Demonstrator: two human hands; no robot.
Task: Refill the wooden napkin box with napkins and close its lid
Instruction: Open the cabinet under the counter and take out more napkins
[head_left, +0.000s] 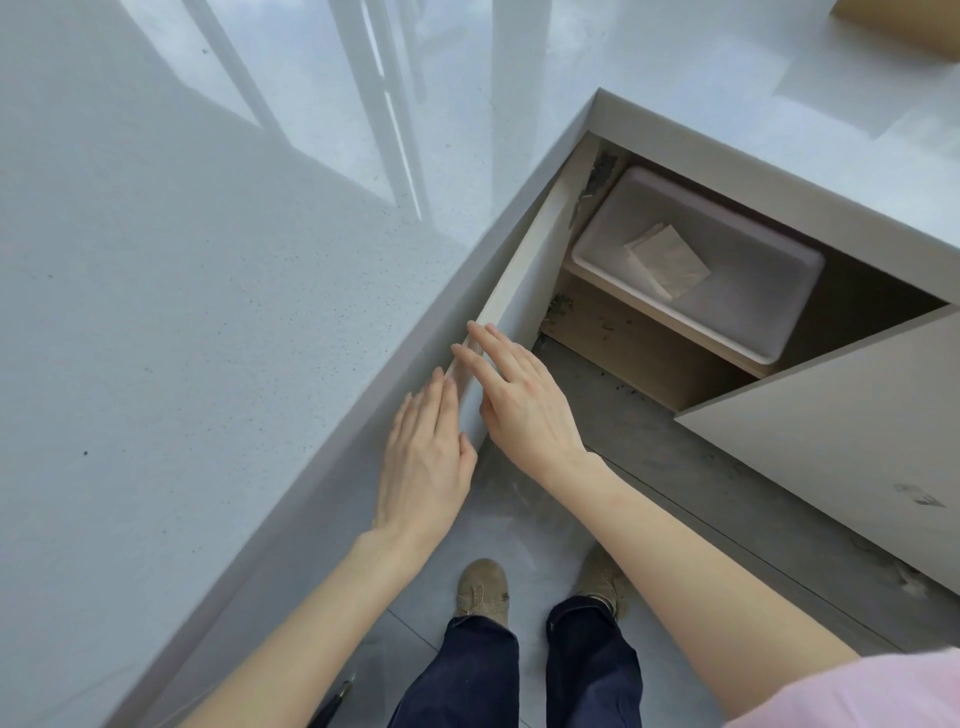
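I see 2 bare hands at the centre of my view, both flat with fingers extended and close together, neither one closed around anything. My left hand (423, 457) lies with its fingertips against the outer face of the open pale cabinet door (524, 291), just below the edge of the glossy grey speckled countertop (182, 312) that fills the frame from 7 o'clock round to 12 o'clock. My right hand (519, 400) sits at 1 o'clock from the left one, its fingers (480, 343) laid over the door's thin top edge and its thumb down the inner side; it touches the door but does not clamp it. Inside the open cupboard, at 2 o'clock from the hands, I count 1 translucent white plastic bin (727, 306) with rounded corners standing on a wooden shelf (649, 358), and in its bottom 1 small stack of square beige napkins (667, 260), lying flat; how many sheets I cannot tell. A second grey door panel (852, 447) stands at 3 o'clock. At 1 o'clock, cut by the frame's corner, 1 light wooden object (914, 28) rests on the counter; whether it is the napkin box I cannot tell. At 6 o'clock are 2 tan suede shoes (483, 590) and dark blue trousers (519, 670) on the grey tiled floor (675, 467).
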